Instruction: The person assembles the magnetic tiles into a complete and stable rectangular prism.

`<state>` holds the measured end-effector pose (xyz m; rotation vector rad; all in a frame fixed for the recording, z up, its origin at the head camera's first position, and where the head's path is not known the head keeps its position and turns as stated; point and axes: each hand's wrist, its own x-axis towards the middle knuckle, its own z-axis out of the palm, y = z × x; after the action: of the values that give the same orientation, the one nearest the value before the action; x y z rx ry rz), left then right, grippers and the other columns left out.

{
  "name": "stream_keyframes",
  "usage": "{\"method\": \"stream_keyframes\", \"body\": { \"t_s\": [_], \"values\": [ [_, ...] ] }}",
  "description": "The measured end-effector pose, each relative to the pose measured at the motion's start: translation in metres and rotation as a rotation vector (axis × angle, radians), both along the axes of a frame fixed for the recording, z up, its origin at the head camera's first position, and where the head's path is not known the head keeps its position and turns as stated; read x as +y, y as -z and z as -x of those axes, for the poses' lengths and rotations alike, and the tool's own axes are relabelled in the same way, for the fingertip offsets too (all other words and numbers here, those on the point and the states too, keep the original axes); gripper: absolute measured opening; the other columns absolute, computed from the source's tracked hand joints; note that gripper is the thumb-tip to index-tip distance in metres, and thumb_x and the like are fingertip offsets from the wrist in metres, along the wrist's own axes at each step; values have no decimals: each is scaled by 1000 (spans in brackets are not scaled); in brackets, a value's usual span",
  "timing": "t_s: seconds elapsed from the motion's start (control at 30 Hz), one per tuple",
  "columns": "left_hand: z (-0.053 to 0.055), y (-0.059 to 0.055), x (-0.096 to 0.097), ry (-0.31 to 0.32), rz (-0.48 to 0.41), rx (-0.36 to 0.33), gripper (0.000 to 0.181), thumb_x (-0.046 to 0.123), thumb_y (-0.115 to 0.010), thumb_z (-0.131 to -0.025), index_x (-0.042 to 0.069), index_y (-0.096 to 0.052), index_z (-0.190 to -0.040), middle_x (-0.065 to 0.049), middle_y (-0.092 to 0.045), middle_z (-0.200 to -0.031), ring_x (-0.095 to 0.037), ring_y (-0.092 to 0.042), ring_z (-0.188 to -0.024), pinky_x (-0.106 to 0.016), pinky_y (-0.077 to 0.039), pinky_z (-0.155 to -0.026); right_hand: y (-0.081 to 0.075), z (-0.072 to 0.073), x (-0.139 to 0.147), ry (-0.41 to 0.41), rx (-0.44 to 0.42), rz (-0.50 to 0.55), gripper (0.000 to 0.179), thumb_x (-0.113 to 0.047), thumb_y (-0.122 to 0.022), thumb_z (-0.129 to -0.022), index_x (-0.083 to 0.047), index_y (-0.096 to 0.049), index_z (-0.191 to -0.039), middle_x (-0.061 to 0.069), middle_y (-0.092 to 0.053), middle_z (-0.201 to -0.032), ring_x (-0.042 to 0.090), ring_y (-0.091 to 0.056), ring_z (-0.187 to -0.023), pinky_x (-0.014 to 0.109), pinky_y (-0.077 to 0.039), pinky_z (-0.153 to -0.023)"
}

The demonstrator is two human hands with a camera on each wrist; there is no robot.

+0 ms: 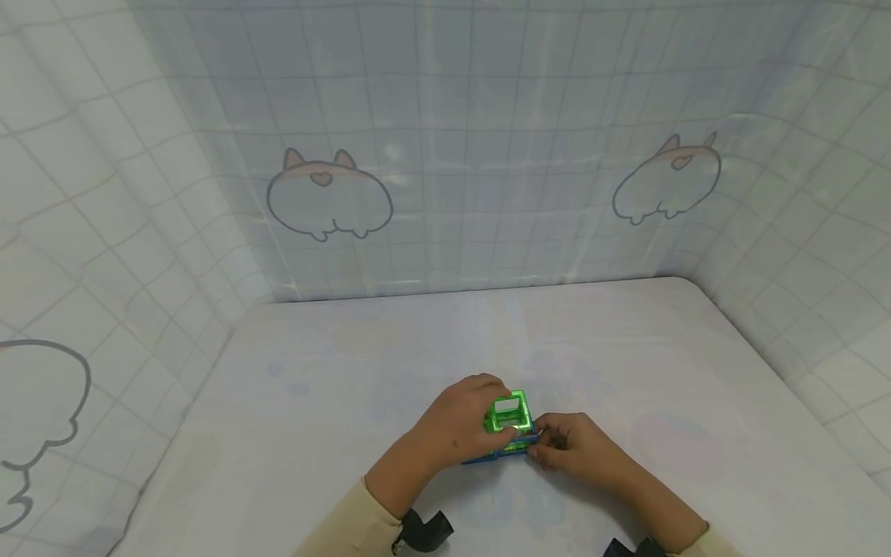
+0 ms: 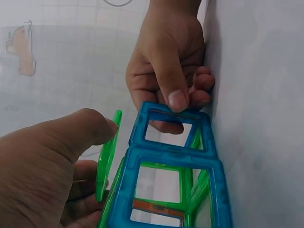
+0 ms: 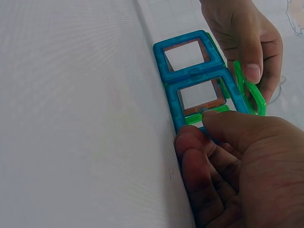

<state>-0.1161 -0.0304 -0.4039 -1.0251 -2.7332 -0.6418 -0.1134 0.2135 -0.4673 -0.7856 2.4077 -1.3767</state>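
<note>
A small structure of see-through magnetic tiles stands on the table. Two blue square tiles (image 2: 221, 190) side by side make its near wall, and an orange tile (image 3: 190, 107) shows through their openings. Other green tiles form part of it behind the blue ones. My left hand (image 1: 462, 422) pinches a green square tile (image 2: 108, 156) between thumb and fingers, over the top of the structure. At the structure's right end, my right hand (image 1: 585, 449) grips the edge of a blue tile with thumb and fingertips. Fingers partly hide the far side.
The white table (image 1: 334, 410) spreads around both hands. A grid-patterned curtain (image 1: 487, 193) with cartoon animals encloses it at the back and sides. Black straps (image 1: 425, 532) sit at the wrists, beside the cream sleeves.
</note>
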Motion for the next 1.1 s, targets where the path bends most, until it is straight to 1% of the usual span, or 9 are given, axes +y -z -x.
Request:
{"method": "stream_keyframes", "body": {
  "t_s": [0.1, 0.23, 0.47, 0.73, 0.93, 1.1],
  "values": [
    [2, 3, 2, 7, 14, 10, 48, 44, -72, -86, 12, -68, -122, 3, -66, -121, -10, -61, -113, -26, -53, -94, 0, 0, 0, 0, -1, 6, 12, -20, -70, -93, -15, -69, -104, -5, -71, -79, 9, -65, -66, 27, -55, -60],
    [3, 5, 5, 15, 23, 13, 47, 41, -72, -86, 10, -69, -121, 2, -66, -120, -10, -61, -111, -26, -53, -93, 0, 0, 1, -1, -8, 17, 13, -20, -70, -93, -14, -69, -104, -4, -71, -80, 10, -65, -67, 27, -56, -61],
    [3, 5, 6, 18, 20, 7, 46, 40, -72, -88, 10, -68, -122, 1, -66, -121, -11, -61, -112, -25, -53, -93, -1, 0, 2, -2, -16, 27, 13, -19, -70, -93, -13, -69, -104, -2, -71, -80, 10, -65, -69, 27, -56, -62],
    [1, 7, 4, 13, 38, -17, 50, 45, -69, -91, 11, -66, -127, 2, -63, -125, -11, -60, -114, -28, -53, -95, 0, 0, 3, -9, -6, 24, 14, -20, -70, -93, -13, -68, -105, -3, -72, -80, 10, -65, -68, 27, -56, -61],
    [-1, 10, 2, 0, 79, -35, 59, 52, -66, -91, 12, -61, -133, 2, -61, -128, -10, -58, -112, -28, -53, -91, 5, -2, 3, -7, -6, 23, 14, -23, -70, -93, -15, -68, -104, -5, -71, -80, 8, -64, -68, 26, -55, -62],
    [-3, 10, -1, 6, 110, -24, 63, 56, -64, -91, 13, -58, -137, 2, -59, -131, -12, -57, -117, -31, -54, -91, 6, -3, 2, -11, -8, 40, 14, -23, -71, -93, -15, -69, -105, -4, -71, -80, 8, -64, -68, 26, -56, -61]
  ]
}}
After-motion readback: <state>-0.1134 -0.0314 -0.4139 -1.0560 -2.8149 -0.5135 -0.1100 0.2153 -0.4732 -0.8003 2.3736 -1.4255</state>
